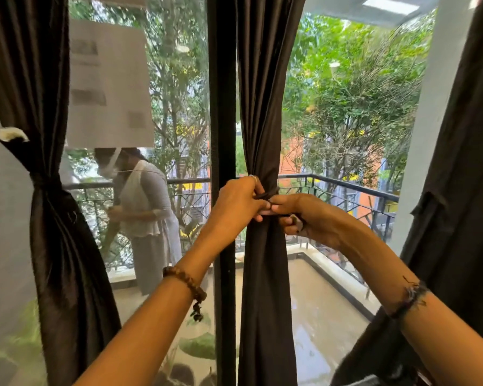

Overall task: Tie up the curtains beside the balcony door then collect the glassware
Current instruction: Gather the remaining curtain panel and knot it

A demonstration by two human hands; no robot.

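Note:
A dark brown middle curtain [264, 107] hangs gathered beside the black door frame [222, 107]. A dark tie band [268, 193] wraps around its waist. My left hand [239, 200] pinches the band from the left. My right hand [310, 218] grips the band's other end from the right, fingertips meeting the left hand's. The left curtain [59, 232] hangs tied at its waist. A third dark curtain [457, 190] hangs loose at the far right. No glassware is in view.
Paper sheets [109, 87] are stuck on the glass at upper left. The glass reflects a person in white [148, 213]. Beyond lie a tiled balcony floor [318, 316], a black railing [346, 188] and trees.

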